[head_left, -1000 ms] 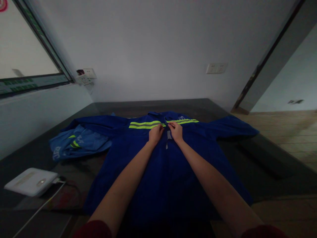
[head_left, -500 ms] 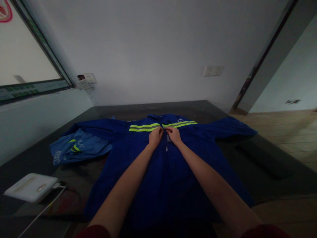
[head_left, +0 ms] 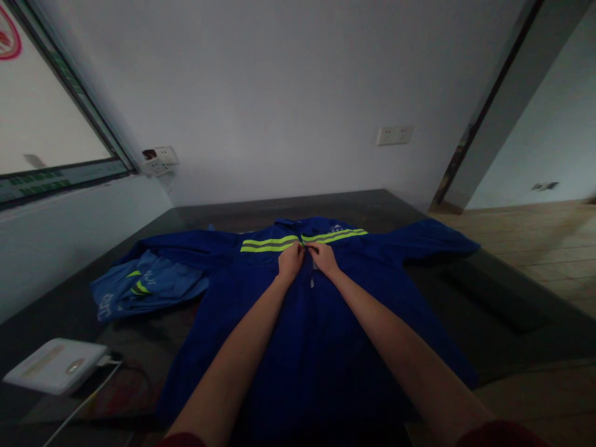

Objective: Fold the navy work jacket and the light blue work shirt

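A dark blue work jacket [head_left: 363, 316] lies spread on its back, sleeves out to both sides, with yellow-and-grey reflective stripes across the chest. At the front opening, just under the stripes, my left hand [head_left: 291, 261] pinches one edge of the jacket. Close beside it my right hand [head_left: 322, 257] grips the opposite edge, fingertips nearly meeting those of the left. Whatever small fastener sits between the fingers is too hidden to make out. A small pale tag [head_left: 312, 282] shows on the front below the hands.
Under the jacket is a dark table [head_left: 354, 202] against the wall. A folded lighter-blue garment [head_left: 149, 288] lies by the left sleeve. A white box-like device [head_left: 58, 365] with a cable sits front left. A dark flat object [head_left: 493, 298] lies right. Wall sockets [head_left: 395, 135] are behind.
Both hands stay pinched at the jacket's front opening, with only a slight shift of the fingers. The whole view has tilted a little.
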A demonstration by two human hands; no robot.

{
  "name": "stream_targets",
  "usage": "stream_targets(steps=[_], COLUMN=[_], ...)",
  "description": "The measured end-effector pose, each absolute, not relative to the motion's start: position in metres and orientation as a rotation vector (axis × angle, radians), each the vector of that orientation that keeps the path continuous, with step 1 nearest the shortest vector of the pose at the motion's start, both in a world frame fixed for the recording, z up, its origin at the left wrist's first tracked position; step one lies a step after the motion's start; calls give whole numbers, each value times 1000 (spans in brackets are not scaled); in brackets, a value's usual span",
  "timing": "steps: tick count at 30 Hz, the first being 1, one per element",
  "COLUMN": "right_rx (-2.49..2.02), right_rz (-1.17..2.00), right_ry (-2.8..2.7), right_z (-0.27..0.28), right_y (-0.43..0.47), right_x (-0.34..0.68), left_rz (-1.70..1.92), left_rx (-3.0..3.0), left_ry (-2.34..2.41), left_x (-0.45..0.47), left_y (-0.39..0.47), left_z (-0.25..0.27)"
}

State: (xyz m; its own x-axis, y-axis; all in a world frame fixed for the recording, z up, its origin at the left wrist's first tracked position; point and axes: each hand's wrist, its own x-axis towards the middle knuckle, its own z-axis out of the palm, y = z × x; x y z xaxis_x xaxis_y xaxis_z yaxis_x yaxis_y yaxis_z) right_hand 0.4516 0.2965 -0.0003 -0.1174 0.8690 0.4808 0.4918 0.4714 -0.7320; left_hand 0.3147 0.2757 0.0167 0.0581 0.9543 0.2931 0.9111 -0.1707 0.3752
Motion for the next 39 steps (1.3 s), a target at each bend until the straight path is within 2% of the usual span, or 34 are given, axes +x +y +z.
stream_targets(steps=[17,27,39], right_rx=[-1239,-1285,-1343], right_rz=[575,445,413], right_ry=[-1803,-1937,-1848], right_z=[0,3,-2], right_y=[334,327,324], right_x=[461,465,469], left_rz=[907,900,967], left_rx=[2113,2147,2130], left_ry=[1817,1787,1756], left_x=[314,312,323], left_y=[289,293,301], left_z=[10,7,4])
